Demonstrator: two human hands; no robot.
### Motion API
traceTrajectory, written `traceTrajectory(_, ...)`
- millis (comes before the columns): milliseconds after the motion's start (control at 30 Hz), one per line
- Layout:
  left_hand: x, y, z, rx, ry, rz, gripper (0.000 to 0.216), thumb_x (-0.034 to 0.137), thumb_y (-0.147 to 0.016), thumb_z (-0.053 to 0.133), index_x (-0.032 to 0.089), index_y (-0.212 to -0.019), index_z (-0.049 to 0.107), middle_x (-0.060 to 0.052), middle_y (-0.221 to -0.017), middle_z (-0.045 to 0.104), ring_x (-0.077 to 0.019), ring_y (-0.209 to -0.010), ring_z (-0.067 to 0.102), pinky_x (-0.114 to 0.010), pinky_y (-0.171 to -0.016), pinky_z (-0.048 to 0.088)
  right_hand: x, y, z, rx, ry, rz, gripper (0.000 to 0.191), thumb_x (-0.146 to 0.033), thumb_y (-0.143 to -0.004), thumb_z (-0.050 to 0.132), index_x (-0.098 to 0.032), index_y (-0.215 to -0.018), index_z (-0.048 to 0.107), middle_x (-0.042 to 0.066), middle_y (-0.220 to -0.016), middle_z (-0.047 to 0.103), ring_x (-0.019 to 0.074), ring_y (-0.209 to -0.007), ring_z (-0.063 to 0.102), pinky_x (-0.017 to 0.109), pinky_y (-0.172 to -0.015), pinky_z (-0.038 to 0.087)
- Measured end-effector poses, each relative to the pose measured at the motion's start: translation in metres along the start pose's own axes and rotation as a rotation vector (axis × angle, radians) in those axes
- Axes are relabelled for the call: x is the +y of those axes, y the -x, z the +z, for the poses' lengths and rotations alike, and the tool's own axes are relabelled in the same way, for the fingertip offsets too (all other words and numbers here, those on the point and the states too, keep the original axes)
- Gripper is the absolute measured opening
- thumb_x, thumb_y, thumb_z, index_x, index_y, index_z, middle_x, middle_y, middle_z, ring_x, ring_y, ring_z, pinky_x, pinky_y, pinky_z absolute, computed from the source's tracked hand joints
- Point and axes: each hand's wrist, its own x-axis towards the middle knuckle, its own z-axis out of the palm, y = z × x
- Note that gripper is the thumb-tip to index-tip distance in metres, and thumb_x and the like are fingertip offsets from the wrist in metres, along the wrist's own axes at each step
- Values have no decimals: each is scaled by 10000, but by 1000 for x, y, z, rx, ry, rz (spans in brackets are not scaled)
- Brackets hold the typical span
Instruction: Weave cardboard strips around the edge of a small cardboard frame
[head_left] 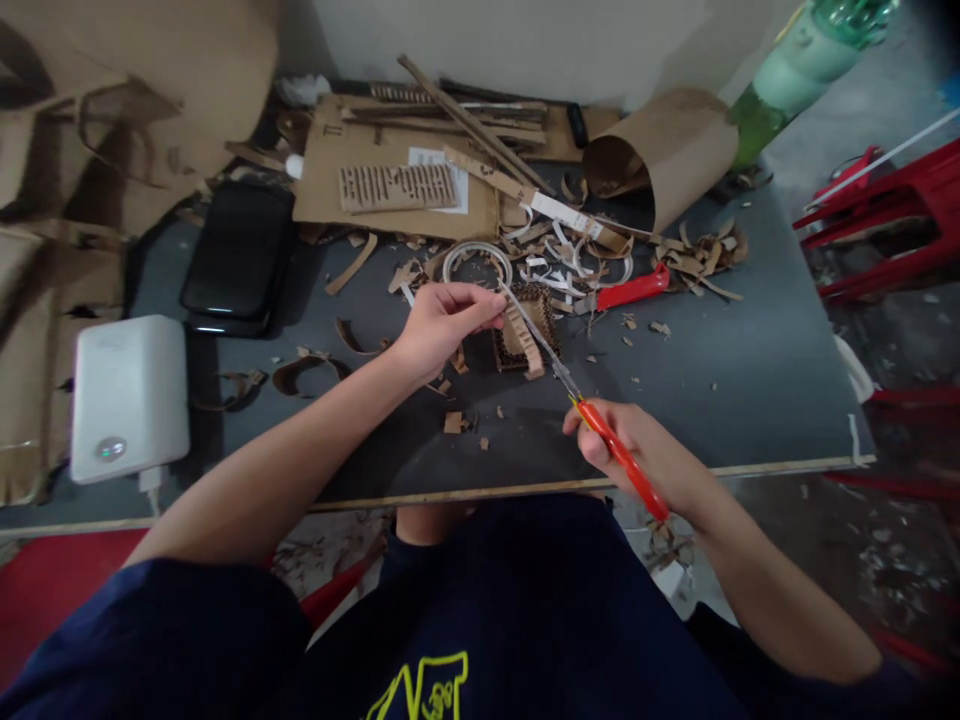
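Observation:
Between the thumb and fingers of my left hand (452,322) is the upper end of a ridged strip of corrugated cardboard (526,345). My right hand (630,445) grips the red handles of a pair of scissors (615,455), whose blades point up and left along the strip, their tips close to my left fingertips. Whether the blades touch the cardboard, I cannot tell. Under the strip sits a small square cardboard box (553,330) with corrugated walls. A white-edged ring (478,246) lies just behind my left hand.
A red-handled cutter (634,290) lies among paper and cardboard scraps. Behind are a ridged cardboard piece (397,187), a cardboard tube (694,150) and a green bottle (791,80). A black case (240,250) and a white power bank (131,395) with a cable are at left.

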Motion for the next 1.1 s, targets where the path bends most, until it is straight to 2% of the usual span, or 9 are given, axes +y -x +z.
traceTrajectory(100,1,4,6,12,54,-30,176,278,-717,864,150,-674,751,2,-615,678,-48,-570,596,-148,-589,481,-6,-3,-5,-76,28,-48,666,-836,-870,255,-219,-764,482,56,-755,614,144,-629,492,294,-604,369)
traceTrajectory(233,1,4,7,49,64,-97,164,191,-792,809,145,-653,735,11,-606,673,-31,-551,585,-127,-577,472,-16,-7,-7,-97,123,44,706,-839,-844,165,-221,-821,507,36,-668,553,152,-567,446,309,-570,334)
traceTrajectory(433,-4,0,5,8,133,-96,182,132,-818,781,155,-641,744,9,-598,676,-34,-552,598,-123,-565,468,-20,-8,0,-45,48,151,567,-785,-852,348,-235,-761,453,-3,-607,481,132,-548,386,288,-547,301)
traceTrajectory(533,-5,-1,5,26,122,-105,209,95,-838,753,156,-639,745,7,-605,678,-33,-561,608,-122,-582,482,-19,-8,2,-9,7,150,538,-750,-875,417,-237,-712,420,-21,-589,458,113,-525,360,272,-533,300)
traceTrajectory(767,-6,-3,2,82,71,-73,204,116,-839,753,162,-641,740,8,-603,665,-39,-547,580,-131,-555,482,-16,-12,3,-7,-50,128,500,-675,-932,466,-239,-694,416,-36,-524,511,113,-467,434,260,-515,323)
traceTrajectory(933,-2,-8,1,150,65,18,242,130,-856,742,167,-617,725,21,-586,639,-28,-526,546,-121,-537,458,-29,-26,2,52,181,86,543,-677,-971,363,-234,-676,468,-15,-530,492,129,-484,407,284,-567,313)
traceTrajectory(1000,-2,-11,-1,198,79,86,247,133,-856,748,172,-614,716,29,-582,626,-24,-520,534,-121,-541,455,-34,-34,2,83,266,72,576,-693,-971,328,-230,-685,515,7,-555,504,148,-514,432,296,-584,320)
traceTrajectory(1100,-4,-15,-5,254,72,113,238,197,-865,762,179,-634,706,28,-607,629,-29,-520,525,-135,-547,461,-40,-44,4,124,370,38,640,-717,-969,291,-209,-728,598,54,-609,563,181,-559,501,315,-600,316)
